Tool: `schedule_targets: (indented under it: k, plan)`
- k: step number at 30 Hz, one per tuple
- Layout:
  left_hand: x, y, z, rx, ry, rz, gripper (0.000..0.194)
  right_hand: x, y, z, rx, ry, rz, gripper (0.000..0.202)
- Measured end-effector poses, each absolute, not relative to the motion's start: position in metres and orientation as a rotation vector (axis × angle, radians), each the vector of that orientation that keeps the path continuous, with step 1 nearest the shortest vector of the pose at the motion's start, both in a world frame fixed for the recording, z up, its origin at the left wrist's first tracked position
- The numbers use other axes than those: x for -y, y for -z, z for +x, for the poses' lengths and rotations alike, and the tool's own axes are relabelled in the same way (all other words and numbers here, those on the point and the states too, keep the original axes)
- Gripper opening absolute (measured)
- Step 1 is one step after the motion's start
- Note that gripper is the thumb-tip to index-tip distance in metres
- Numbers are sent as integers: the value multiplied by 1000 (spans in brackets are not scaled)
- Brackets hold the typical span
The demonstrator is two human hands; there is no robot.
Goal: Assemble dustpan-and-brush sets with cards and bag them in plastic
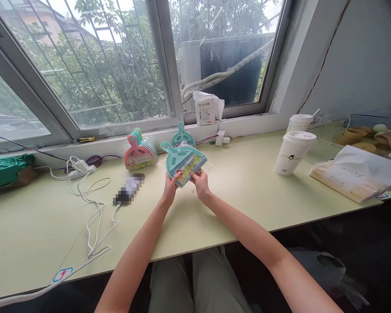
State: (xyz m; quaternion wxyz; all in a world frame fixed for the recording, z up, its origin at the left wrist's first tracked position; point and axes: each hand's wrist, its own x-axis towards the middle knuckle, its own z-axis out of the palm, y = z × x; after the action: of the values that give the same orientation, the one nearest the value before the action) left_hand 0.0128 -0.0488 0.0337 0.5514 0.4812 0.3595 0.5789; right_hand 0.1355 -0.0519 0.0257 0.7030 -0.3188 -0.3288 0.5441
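Note:
Between my two hands is a packaged mini dustpan and brush set (182,163), teal with a yellow label, tilted above the table with its handle up to the left. My left hand (171,186) grips its lower left edge. Fingers of my right hand (200,181) close on its lower right edge. Just behind it, another teal dustpan set (182,135) leans near the window sill. Left of my hands stands a row of similar dustpan sets (140,152), a pink one in front and teal ones behind.
A blurred phone (129,189) lies left on the pale green table (241,187) with a white cable (99,217). White paper cups (295,152) and a tissue pack (355,174) stand right. A wrapped white box (206,111) sits on the sill; a power strip (81,171) is at left.

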Motion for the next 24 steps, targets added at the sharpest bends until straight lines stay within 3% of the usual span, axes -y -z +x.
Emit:
schedule_targets:
  k: [6, 11, 19, 21, 24]
  plan:
    - [44, -32, 3, -923, -1355, 1183, 59, 45, -16, 133, 752, -1219, -733, 32]
    - [38, -27, -8, -1061, -1328, 1225, 58, 29, -15, 141, 751, -1456, -822, 18]
    - [36, -29, -21, -943, -1277, 1034, 60, 26, -18, 150, 977, -1596, -871, 12]
    - [33, -30, -27, -945, -1297, 966, 57, 26, -22, 159, 1131, -1515, -1010, 10]
    - [29, -32, -42, -967, -1346, 850, 47, 28, -28, 175, 1399, -903, -1290, 22]
